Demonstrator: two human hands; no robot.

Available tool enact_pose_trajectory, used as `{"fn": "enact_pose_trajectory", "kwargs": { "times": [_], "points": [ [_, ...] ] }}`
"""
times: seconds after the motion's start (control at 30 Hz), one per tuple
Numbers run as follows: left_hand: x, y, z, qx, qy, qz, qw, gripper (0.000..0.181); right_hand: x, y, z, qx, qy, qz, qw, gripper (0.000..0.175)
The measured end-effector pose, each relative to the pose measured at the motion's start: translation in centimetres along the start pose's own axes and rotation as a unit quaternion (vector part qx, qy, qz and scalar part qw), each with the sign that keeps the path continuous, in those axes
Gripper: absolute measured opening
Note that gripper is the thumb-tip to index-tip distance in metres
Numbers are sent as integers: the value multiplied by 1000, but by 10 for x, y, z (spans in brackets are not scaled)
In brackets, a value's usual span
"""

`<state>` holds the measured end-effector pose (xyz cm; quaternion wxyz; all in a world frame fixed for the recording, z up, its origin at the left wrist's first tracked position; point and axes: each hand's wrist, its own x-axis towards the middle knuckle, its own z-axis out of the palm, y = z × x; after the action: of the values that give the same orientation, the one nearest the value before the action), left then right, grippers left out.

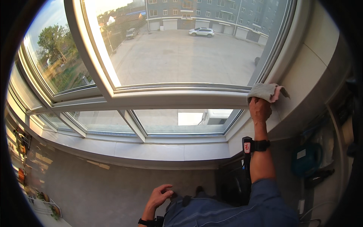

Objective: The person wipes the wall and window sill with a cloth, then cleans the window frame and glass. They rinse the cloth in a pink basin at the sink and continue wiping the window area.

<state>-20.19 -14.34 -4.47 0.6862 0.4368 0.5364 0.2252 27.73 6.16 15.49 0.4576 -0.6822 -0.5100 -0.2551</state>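
Note:
My right hand [260, 110] grips a folded cloth [262, 92], grey with a pink layer showing at its edge. The cloth lies against the white window frame [181, 99], at the lower right corner of the large glass pane [187, 59]. My right arm reaches out nearly straight and wears a black strap with a device. Low in the picture, my left hand [160, 195] hangs beside my body with nothing in it. Its fingers are loosely bent and apart. The palm side of my right hand is hidden.
Under the lower panes runs a white tiled sill [150, 150]. A tiled wall [303, 68] borders the window on the right. A black object [232, 181] stands by my right leg, and a teal container [307, 159] sits farther right. Potted plants [42, 195] line the lower left.

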Motion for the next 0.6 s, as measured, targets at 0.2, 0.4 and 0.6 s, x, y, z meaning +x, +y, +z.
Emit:
{"fn": "enact_pose_trajectory", "kwargs": {
  "times": [0.2,0.4,0.6],
  "points": [
    [-8,-14,-15,-8,75,-27,997,43,-35,-30,55,47,46,-66,996,47],
    [-14,-12,-22,13,104,-55,993,43,-67,-102,89,198,19,-68,978,46],
    [-23,-31,-41,-36,135,-44,989,43,-92,-195,126,115,0,-266,957,55]
  ]
}}
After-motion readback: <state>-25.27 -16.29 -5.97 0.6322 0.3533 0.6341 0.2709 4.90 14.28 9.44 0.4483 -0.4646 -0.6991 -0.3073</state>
